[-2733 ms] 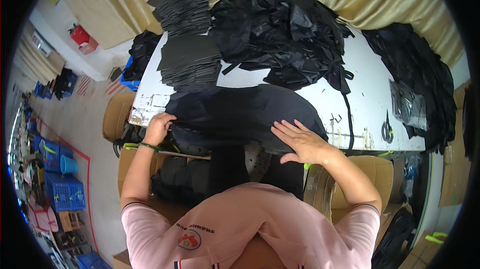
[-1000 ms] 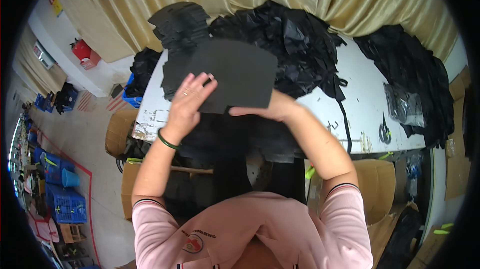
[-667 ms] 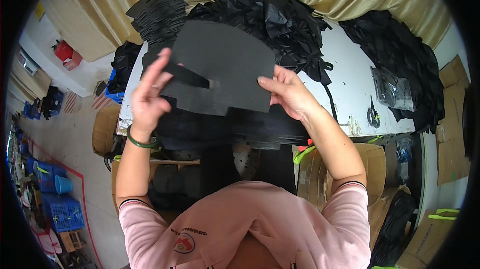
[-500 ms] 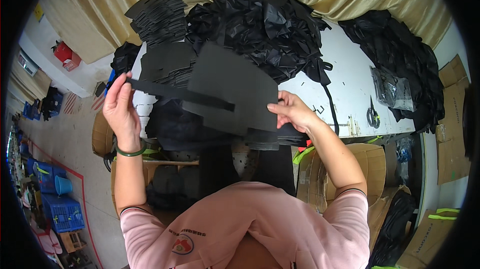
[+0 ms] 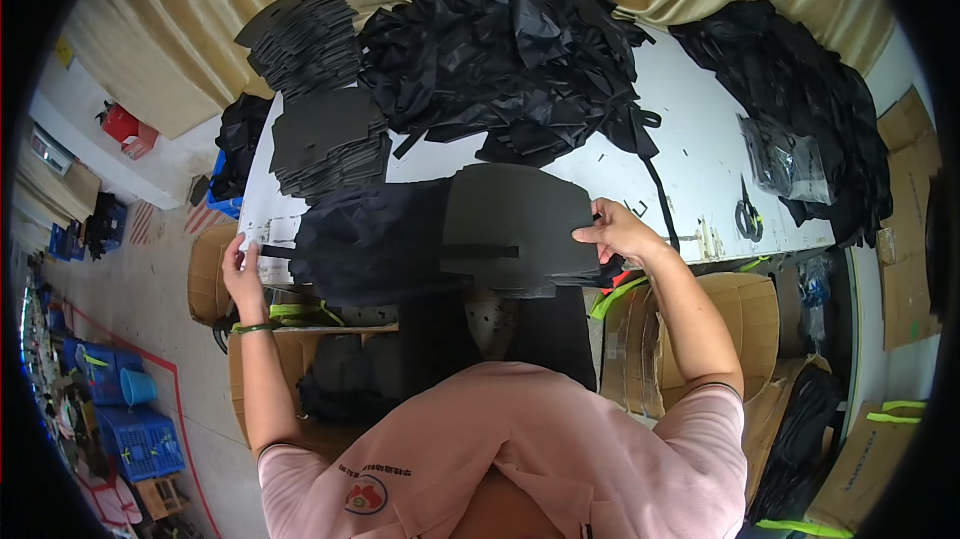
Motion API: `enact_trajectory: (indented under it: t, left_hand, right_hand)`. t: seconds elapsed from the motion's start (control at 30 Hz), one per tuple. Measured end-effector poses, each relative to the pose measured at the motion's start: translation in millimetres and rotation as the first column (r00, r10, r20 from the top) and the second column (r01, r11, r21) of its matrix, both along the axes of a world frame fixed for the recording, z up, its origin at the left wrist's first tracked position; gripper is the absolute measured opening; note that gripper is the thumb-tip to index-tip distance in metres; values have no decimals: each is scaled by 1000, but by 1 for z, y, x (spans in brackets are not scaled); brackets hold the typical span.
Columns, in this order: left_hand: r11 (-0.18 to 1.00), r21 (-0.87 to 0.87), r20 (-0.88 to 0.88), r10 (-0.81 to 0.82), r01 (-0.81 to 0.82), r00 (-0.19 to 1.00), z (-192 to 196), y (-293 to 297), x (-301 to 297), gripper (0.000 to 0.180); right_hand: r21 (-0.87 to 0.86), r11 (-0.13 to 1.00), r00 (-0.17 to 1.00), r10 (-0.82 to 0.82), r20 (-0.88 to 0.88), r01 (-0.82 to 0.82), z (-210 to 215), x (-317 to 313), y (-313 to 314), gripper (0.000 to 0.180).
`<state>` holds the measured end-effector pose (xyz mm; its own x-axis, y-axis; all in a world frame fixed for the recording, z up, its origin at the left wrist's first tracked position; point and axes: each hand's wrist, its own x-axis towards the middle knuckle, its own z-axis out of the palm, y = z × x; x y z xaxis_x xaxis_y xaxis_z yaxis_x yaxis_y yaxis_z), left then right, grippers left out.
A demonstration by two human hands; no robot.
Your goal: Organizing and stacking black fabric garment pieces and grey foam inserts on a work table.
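At the table's near edge, my right hand [image 5: 622,235] pinches the right edge of a flat black panel [image 5: 522,207] with a rounded top. The panel lies low over a few similar sheets. My left hand [image 5: 243,277], out to the left, has its fingers closed on the end of a narrow black strap [image 5: 276,252]. A slot-like dark band [image 5: 482,252] runs across the panel's lower left part. Between my hands, dark crumpled fabric [image 5: 365,224] lies left of the panel. Whether the strap and the band are one piece, I cannot tell.
Two stacks of black panels, a near one [image 5: 325,134] and a far one [image 5: 300,34], stand at left on the white table [image 5: 700,139]. A big heap of black fabric [image 5: 510,49] lies behind. Scissors [image 5: 747,217] and a clear plastic bag [image 5: 790,159] lie right. Cardboard boxes [image 5: 720,329] stand below.
Both hands came down with the panel and strap. The panel, raised and tilted before, now lies flatter and further right; my left hand dropped lower. The near stack is now uncovered.
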<state>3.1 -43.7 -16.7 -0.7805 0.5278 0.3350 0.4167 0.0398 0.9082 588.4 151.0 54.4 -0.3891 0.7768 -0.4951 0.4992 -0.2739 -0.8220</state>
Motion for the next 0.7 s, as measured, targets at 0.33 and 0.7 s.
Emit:
enact_trajectory:
  t: [0.33, 0.7]
  left_hand:
    - [239, 615, 767, -403, 751, -500, 69, 18, 302, 65]
    - [673, 550, 832, -390, 494, -395, 69, 44, 350, 34]
  right_hand:
    - [-243, 963, 910, -199, -364, 114, 6, 16, 1, 26]
    - [-160, 981, 922, -163, -352, 113, 17, 11, -12, 36]
